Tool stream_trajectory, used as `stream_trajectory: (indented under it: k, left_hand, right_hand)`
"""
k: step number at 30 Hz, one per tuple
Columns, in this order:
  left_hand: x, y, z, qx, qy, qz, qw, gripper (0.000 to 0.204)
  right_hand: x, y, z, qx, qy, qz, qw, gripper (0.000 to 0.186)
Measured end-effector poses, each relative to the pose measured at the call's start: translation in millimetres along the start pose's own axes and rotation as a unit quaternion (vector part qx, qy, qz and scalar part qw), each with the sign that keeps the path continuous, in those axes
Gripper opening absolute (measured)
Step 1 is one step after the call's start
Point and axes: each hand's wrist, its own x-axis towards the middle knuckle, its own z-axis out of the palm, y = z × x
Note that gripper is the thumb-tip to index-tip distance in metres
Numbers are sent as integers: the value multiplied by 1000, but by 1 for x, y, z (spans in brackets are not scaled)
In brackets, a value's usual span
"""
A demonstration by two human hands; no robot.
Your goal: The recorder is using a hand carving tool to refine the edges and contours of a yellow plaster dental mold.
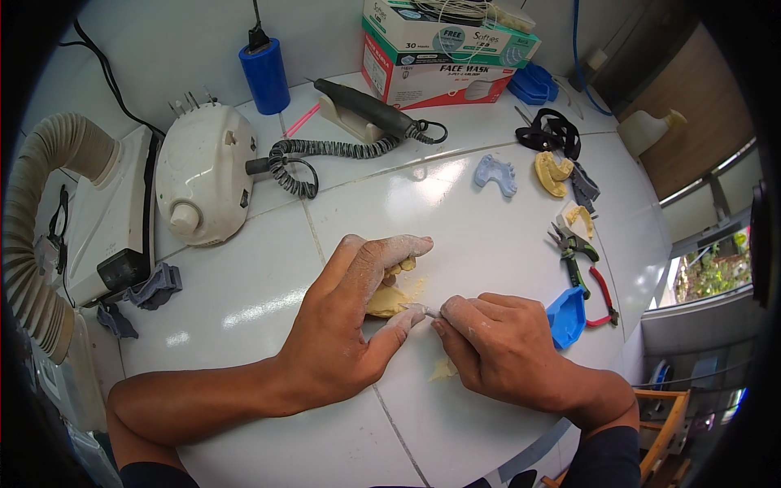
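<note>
My left hand (329,313) is wrapped round a pale yellow plaster dental cast (386,302) and holds it just above or on the white tabletop; its fingers hide much of it. Small tooth-like bumps show near my forefinger. A thin metal hand tool (431,312) is pinched in my right hand (508,346), its tip at the cast's right edge beside my left thumb. The tool's handle is mostly hidden, so its exact kind cannot be made out. White dust coats the fingers of both hands. Yellow plaster shavings (443,369) lie below the tool.
Right of my hands are a blue plastic base mould (567,317), red-handled cutters (603,299), green-black pliers (574,248), another yellow cast (551,173) and a bluish arch-shaped piece (495,176). Behind stand a corded handpiece (366,107), white control box (203,179) and mask boxes (439,81). A ribbed hose (32,179) curves at left.
</note>
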Motion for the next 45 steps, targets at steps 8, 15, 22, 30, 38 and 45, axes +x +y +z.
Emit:
stream_trajectory:
  k: [8, 15, 22, 30, 38, 45]
  left_hand:
    - [1, 3, 0, -41, 7, -23, 999, 56]
    - [3, 1, -1, -56, -3, -33, 998, 55]
    - [0, -1, 2, -32, 27, -16, 999, 61]
    - [1, 0, 1, -29, 11, -20, 999, 63]
    - [1, 0, 3, -30, 24, -14, 999, 60]
    - [2, 1, 2, -17, 25, -11, 999, 57]
  right_hand:
    - [0, 0, 4, -4, 12, -9, 1000, 15]
    - [-1, 3, 7, 8, 29, -17, 999, 15]
    - [0, 3, 6, 23, 20, -8, 1000, 14]
    - [-1, 3, 7, 17, 19, -10, 1000, 15]
    - [-1, 1, 6, 4, 19, -8, 1000, 15]
    - [-1, -1, 5, -2, 4, -1, 1000, 15]
